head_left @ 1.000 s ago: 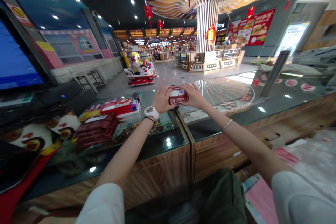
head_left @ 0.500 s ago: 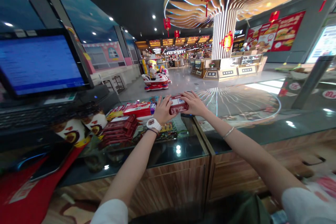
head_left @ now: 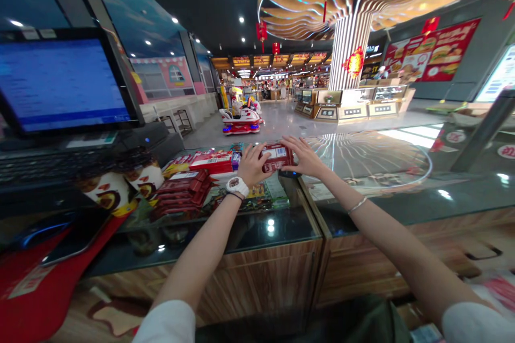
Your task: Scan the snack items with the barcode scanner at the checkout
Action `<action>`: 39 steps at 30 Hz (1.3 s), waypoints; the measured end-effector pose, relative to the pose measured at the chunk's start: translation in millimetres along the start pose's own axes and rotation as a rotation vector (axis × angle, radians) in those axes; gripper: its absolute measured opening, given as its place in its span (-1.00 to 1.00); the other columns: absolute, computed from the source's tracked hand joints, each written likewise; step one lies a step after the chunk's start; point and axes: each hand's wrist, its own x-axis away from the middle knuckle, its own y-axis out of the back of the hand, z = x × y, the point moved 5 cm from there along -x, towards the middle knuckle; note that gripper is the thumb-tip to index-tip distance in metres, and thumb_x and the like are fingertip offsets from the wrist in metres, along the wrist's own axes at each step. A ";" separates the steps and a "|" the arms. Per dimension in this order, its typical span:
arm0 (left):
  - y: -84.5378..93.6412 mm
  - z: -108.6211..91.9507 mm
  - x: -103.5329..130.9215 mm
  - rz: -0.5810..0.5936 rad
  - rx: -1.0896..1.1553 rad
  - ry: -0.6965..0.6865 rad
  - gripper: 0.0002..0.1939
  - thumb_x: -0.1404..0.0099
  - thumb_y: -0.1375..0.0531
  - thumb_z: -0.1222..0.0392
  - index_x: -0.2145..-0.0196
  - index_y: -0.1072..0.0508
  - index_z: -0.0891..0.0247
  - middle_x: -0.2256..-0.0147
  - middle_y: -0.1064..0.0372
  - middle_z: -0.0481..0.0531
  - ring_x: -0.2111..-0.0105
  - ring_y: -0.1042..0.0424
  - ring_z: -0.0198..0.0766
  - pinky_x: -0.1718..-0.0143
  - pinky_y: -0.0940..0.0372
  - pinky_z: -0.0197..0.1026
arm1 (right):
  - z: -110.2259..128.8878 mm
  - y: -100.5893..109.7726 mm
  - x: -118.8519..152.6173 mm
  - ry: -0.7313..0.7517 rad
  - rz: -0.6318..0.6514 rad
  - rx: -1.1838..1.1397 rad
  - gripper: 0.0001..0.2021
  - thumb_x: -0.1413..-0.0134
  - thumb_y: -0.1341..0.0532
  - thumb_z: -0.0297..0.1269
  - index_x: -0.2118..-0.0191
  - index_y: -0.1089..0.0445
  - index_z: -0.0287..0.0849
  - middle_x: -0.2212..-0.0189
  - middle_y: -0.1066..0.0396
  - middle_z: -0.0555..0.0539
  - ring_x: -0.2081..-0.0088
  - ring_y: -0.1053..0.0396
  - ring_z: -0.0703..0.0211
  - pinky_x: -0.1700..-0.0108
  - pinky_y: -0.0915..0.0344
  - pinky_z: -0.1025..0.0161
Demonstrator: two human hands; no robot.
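Between my two hands is a dark red snack packet (head_left: pixel 277 157) with a pale printed label, held just above the glass counter top (head_left: pixel 281 230). My left hand (head_left: pixel 253 165) grips its left end, and a white watch sits on that wrist. At the packet's right end, my right hand (head_left: pixel 302 157) has its fingers over the top and the thumb below. Left of my hands lies a stack of similar dark red packets (head_left: pixel 183 193). Behind that stack are a red box (head_left: pixel 215 162) and other colourful packets.
A monitor (head_left: pixel 64 83) and a keyboard (head_left: pixel 36 166) stand at the left. Two patterned cups (head_left: pixel 108 193) are near them, with a phone (head_left: pixel 76 238) on a red mat (head_left: pixel 36 289) in front. Beyond the counter are a children's ride (head_left: pixel 240 118) and a hall with a wide pillar (head_left: pixel 349 53).
The packet and both hands have shifted slightly to the right in view, and the packet's label now shows more fully. Both hands keep hold of it.
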 end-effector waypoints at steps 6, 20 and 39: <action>6.3 11.1 2.4 -0.043 0.029 0.049 -0.59 -0.18 -0.29 0.03 0.02 -0.43 0.14 -0.30 -0.15 0.20 -0.30 -0.14 0.07 -0.36 0.09 0.29 | -65.2 10.8 17.2 -0.227 -0.036 -0.097 -0.48 -0.15 -0.09 -0.35 -0.25 -0.23 -0.12 -0.15 -0.37 -0.19 -0.19 -0.31 -0.13 -0.27 -0.17 -0.20; 6.9 32.4 8.2 -0.056 -0.021 0.103 -0.59 -0.18 -0.30 -0.01 0.04 -0.42 0.16 -0.27 -0.20 0.20 -0.29 -0.18 0.01 -0.37 0.10 0.25 | -75.9 -42.8 37.0 -0.151 0.323 -0.330 -0.30 0.27 -0.13 -0.63 -0.12 -0.38 -0.11 -0.06 -0.48 -0.12 -0.03 -0.47 0.01 -0.10 -0.38 0.01; 9.3 42.1 11.5 -0.078 -0.055 0.122 -0.58 -0.18 -0.31 -0.01 0.04 -0.42 0.16 -0.29 -0.17 0.21 -0.29 -0.17 0.05 -0.38 0.14 0.25 | -67.9 -35.8 33.4 -0.139 0.305 -0.244 -0.46 0.17 -0.19 -0.57 -0.03 -0.46 -0.16 0.08 -0.56 -0.12 0.04 -0.50 -0.06 -0.04 -0.39 0.04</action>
